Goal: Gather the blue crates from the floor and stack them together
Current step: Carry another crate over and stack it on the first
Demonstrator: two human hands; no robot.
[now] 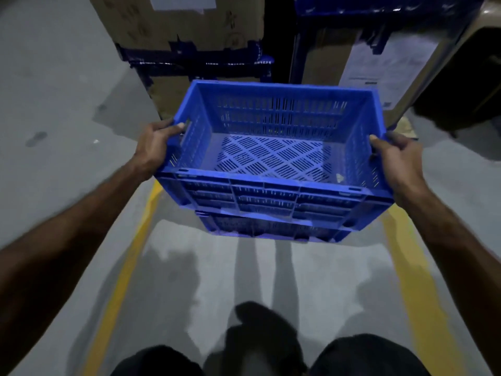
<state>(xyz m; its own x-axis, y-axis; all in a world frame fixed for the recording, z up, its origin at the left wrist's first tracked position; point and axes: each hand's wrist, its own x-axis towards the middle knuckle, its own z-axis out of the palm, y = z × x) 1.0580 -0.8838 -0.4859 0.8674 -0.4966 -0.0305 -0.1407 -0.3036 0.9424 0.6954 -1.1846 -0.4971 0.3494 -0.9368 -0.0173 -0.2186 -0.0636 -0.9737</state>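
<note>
Blue slatted plastic crate (273,147), frame centre, empty, gripped at both short ends: left hand (156,146) curled into its side handle slot, right hand (397,161) clasping its rim. Second blue crate (271,229) directly beneath. Grey floor (54,104), yellow lines (127,261); cardboard boxes (189,20) along frame top.
</note>
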